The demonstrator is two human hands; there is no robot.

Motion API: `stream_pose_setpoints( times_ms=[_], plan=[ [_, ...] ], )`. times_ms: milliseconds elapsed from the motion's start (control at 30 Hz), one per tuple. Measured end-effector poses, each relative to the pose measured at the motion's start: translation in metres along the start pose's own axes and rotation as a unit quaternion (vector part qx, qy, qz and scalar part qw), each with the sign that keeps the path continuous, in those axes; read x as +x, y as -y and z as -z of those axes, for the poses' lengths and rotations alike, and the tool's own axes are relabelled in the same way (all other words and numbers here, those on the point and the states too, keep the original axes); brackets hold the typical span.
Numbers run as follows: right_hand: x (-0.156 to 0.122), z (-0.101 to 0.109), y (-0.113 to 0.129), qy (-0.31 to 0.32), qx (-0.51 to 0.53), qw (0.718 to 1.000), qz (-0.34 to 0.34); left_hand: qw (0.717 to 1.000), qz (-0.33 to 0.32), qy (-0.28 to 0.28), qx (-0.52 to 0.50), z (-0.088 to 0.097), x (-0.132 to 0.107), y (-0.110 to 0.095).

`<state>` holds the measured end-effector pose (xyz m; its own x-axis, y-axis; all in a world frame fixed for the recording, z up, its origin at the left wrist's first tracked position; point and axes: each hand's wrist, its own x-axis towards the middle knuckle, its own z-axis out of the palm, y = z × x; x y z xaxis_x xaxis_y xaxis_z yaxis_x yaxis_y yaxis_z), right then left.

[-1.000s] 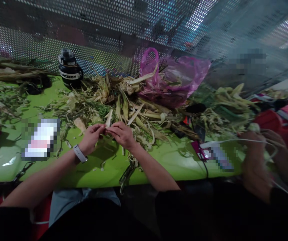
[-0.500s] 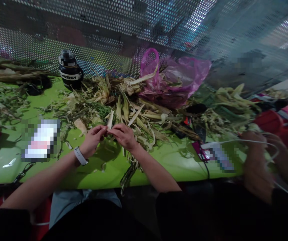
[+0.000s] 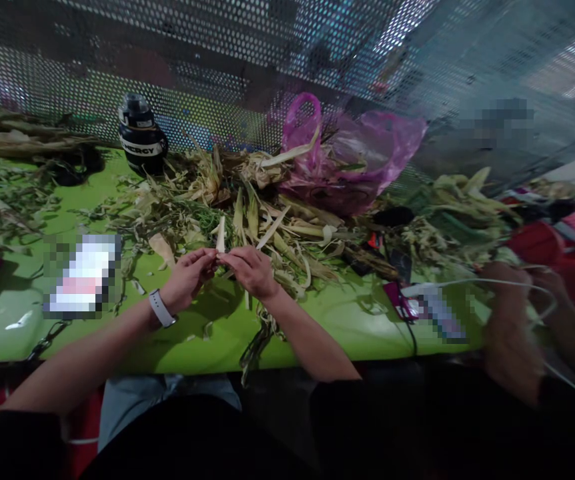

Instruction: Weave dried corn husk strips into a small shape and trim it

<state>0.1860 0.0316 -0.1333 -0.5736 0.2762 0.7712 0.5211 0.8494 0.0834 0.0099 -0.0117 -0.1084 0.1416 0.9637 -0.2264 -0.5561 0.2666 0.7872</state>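
Observation:
My left hand (image 3: 189, 278), with a white watch on its wrist, and my right hand (image 3: 251, 271) meet over the green table (image 3: 207, 340). Both pinch a pale strip of dry husk (image 3: 220, 237) that stands up between the fingertips. A heap of dry husks and leaves (image 3: 247, 213) lies just beyond my hands. Several small scraps lie on the table under my wrists.
A black bottle (image 3: 141, 137) stands at the back left, by the perforated metal screen (image 3: 267, 60). A pink plastic bag (image 3: 342, 160) sits behind the heap. A phone (image 3: 85, 273) lies left of my hands. Another person's hands (image 3: 512, 327) hold a white cord at the right.
My hands have kept their pinch and the husk strip now stands more upright between them. The other person's hands at the right have shifted slightly.

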Motion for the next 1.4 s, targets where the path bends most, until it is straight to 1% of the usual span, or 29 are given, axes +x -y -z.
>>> stream_pose_setpoints(
  times_ms=[133, 233, 367, 467, 567, 733, 800, 867, 933, 1000, 1067, 1133, 1167, 1233, 1300, 1333, 1400],
  plan=[
    [0.001, 0.0, 0.003, -0.005, -0.009, 1.0, -0.005, 0.999, 0.019, 0.021, -0.043, -0.001, -0.001, -0.001],
    [0.003, 0.0, 0.006, -0.017, -0.021, 0.999, -0.021, 0.999, 0.013, 0.027, -0.044, -0.002, -0.003, -0.001],
    [0.008, 0.0, 0.013, -0.056, -0.005, 0.997, -0.046, 0.998, -0.036, 0.042, 0.005, -0.003, -0.005, 0.003],
    [0.011, 0.0, 0.018, -0.071, 0.045, 0.991, -0.101, 0.991, -0.102, 0.048, 0.074, -0.001, -0.006, 0.007],
    [0.012, 0.0, 0.022, -0.07, 0.109, 0.98, -0.151, 0.973, -0.16, 0.048, 0.157, 0.001, -0.006, 0.01],
    [0.015, 0.003, 0.031, -0.091, 0.198, 0.951, -0.221, 0.923, -0.243, 0.056, 0.293, 0.003, -0.006, 0.009],
    [0.015, 0.002, 0.035, -0.093, 0.239, 0.93, -0.265, 0.903, -0.27, 0.054, 0.33, 0.002, -0.007, 0.008],
    [0.014, 0.0, 0.037, -0.091, 0.291, 0.902, -0.305, 0.885, -0.297, 0.047, 0.356, 0.001, -0.008, 0.008],
    [0.014, -0.002, 0.038, -0.076, 0.334, 0.878, -0.334, 0.871, -0.319, 0.041, 0.371, 0.001, -0.009, 0.009],
    [0.014, -0.002, 0.037, -0.056, 0.344, 0.867, -0.355, 0.861, -0.335, 0.037, 0.38, 0.002, -0.008, 0.009],
    [0.015, 0.0, 0.036, -0.049, 0.321, 0.868, -0.375, 0.851, -0.35, 0.032, 0.391, 0.003, -0.007, 0.009],
    [0.016, 0.002, 0.035, -0.038, 0.295, 0.879, -0.371, 0.842, -0.363, 0.029, 0.398, 0.004, -0.007, 0.009],
    [0.016, 0.004, 0.034, -0.025, 0.285, 0.889, -0.357, 0.84, -0.366, 0.03, 0.4, 0.003, -0.007, 0.009],
    [0.017, 0.005, 0.032, 0.008, 0.258, 0.916, -0.307, 0.842, -0.362, 0.033, 0.399, 0.002, -0.008, 0.008],
    [0.016, 0.006, 0.028, 0.025, 0.217, 0.941, -0.257, 0.857, -0.338, 0.039, 0.388, 0.001, -0.009, 0.006],
    [0.016, 0.006, 0.026, 0.026, 0.196, 0.951, -0.239, 0.869, -0.317, 0.044, 0.378, 0.0, -0.009, 0.006],
    [0.015, 0.005, 0.023, 0.028, 0.171, 0.96, -0.219, 0.897, -0.265, 0.053, 0.351, -0.001, -0.009, 0.004]
  ],
)
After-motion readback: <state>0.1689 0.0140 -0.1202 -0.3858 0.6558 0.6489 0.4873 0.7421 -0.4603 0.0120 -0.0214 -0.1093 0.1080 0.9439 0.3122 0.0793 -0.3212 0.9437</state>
